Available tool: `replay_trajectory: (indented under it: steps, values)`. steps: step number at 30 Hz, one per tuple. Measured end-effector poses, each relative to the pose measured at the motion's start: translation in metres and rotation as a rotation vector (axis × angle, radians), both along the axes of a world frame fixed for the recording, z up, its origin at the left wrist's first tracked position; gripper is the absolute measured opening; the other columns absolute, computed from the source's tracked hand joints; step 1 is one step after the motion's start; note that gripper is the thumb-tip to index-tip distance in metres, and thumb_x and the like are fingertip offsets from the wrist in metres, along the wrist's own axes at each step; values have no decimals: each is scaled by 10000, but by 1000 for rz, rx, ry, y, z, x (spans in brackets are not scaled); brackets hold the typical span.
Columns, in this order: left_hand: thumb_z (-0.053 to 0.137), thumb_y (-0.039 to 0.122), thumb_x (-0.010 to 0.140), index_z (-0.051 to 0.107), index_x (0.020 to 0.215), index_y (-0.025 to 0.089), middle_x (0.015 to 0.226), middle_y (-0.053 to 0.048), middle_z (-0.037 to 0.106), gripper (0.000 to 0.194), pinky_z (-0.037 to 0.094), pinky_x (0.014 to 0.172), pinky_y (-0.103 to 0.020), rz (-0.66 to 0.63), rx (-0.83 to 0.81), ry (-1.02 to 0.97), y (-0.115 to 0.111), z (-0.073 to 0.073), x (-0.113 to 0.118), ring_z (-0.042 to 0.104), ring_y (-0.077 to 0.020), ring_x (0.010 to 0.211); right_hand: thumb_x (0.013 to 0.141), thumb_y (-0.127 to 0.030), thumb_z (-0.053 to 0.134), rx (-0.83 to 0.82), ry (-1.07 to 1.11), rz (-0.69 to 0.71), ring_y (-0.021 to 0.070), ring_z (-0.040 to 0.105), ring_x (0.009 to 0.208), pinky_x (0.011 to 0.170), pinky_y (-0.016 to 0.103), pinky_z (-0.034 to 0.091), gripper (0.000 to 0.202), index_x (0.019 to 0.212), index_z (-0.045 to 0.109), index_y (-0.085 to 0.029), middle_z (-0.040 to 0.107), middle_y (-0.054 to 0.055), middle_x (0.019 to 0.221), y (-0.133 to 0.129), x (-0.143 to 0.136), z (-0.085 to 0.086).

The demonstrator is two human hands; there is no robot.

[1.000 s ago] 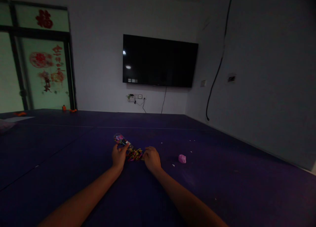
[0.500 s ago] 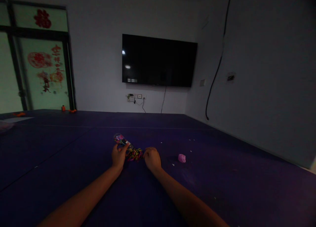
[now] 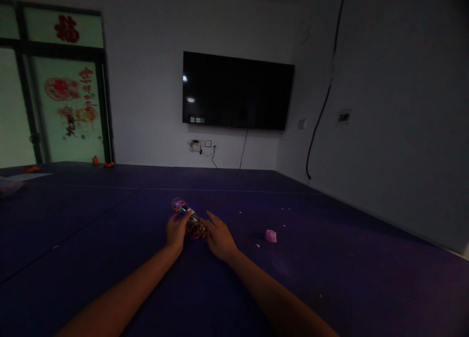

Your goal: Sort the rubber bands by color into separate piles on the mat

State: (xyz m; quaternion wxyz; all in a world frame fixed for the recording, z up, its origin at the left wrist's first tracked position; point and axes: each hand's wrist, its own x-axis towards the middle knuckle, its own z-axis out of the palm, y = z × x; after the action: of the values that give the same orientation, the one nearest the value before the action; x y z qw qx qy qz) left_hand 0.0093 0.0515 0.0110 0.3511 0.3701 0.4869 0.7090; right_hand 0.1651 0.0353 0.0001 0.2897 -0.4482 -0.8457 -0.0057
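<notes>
A dark purple floor mat (image 3: 198,303) spreads from the person's forearms. At 12 o'clock, the left hand (image 3: 176,232) grasps a tilted clear plastic bottle (image 3: 181,205) with colourful contents. A pile of multicoloured small pieces (image 3: 198,229) lies at its lower end, between the hands. The right hand (image 3: 221,238) touches the pile's edge, one finger extended; whether it pinches anything I cannot tell. At its 3 o'clock sits a pink lump (image 3: 271,236). Farther off, orange objects (image 3: 109,164) lie at 11 o'clock, below a glazed door (image 3: 69,107); a wall-mounted television (image 3: 238,90) hangs at 12.
</notes>
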Motion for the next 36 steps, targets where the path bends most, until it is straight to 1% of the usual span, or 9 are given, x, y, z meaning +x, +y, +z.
replay_trajectory:
  steps: [3, 7, 9, 14, 18, 22, 25, 30, 36]
  values:
    - [744, 559, 514, 636, 890, 105, 566, 20, 584, 599, 348, 399, -225, -38, 1, -17, 0, 0, 0, 470, -101, 384, 782, -92, 457, 6, 1, 14, 234, 329, 1317, 1037, 413, 323, 598, 1360, 423, -245, 288, 89, 1489, 0, 0, 0]
    - [769, 508, 517, 621, 930, 118, 550, 37, 574, 588, 348, 397, -210, -108, 1, -48, -1, 0, 3, 479, -98, 389, 802, -130, 467, -8, -64, 26, 265, 342, 1305, 1012, 433, 346, 689, 1442, 258, -279, 186, 101, 1526, -1, -1, -1]
    - [783, 474, 518, 605, 966, 128, 536, 52, 566, 594, 363, 400, -207, -164, 6, -60, -3, 1, 5, 492, -101, 390, 811, -151, 468, -16, -101, 23, 276, 356, 1293, 1006, 440, 351, 713, 1461, 196, -266, 119, 115, 1540, -1, -3, -2]
    - [810, 394, 519, 577, 1006, 149, 490, 90, 538, 593, 367, 388, -193, -289, 64, -8, -8, 0, 9, 483, -94, 366, 789, -162, 478, -37, -127, 23, 302, 386, 1267, 989, 439, 375, 693, 1442, 246, -179, 69, 158, 1539, 1, -6, -5]
    - [803, 390, 542, 572, 1025, 152, 486, 89, 536, 586, 361, 376, -189, -332, 75, 36, -7, -3, 9, 489, -98, 364, 785, -169, 481, -45, -110, 35, 295, 366, 1286, 979, 428, 386, 688, 1434, 255, -182, 71, 153, 1539, 3, -7, -7]
    - [795, 419, 545, 568, 1020, 146, 487, 85, 532, 592, 363, 372, -193, -301, 73, 54, -4, -4, 8, 489, -101, 364, 792, -172, 487, -57, -100, 28, 285, 364, 1291, 994, 428, 368, 684, 1434, 255, -208, 109, 145, 1535, 4, -6, -8]
    - [794, 425, 538, 558, 1017, 142, 493, 90, 523, 604, 376, 377, -197, -238, 65, 40, -3, -4, 8, 477, -97, 364, 810, -186, 477, -76, -101, 17, 280, 367, 1290, 993, 435, 364, 665, 1436, 257, -239, 171, 129, 1525, 5, -6, -8]
    - [796, 424, 525, 544, 1028, 129, 521, 76, 535, 636, 390, 389, -205, -133, 50, 4, -2, -2, 8, 489, -103, 391, 825, -204, 473, -111, -111, -9, 276, 348, 1305, 993, 445, 357, 611, 1412, 317, -271, 273, 110, 1492, 4, -4, -6]
    - [766, 434, 570, 536, 1099, 128, 542, 75, 527, 653, 372, 398, -214, 8, 44, 66, 1, -4, 4, 470, -100, 374, 827, -185, 471, -116, -103, -25, 271, 339, 1314, 996, 443, 358, 549, 1363, 415, -282, 321, 101, 1469, 3, -3, -6]
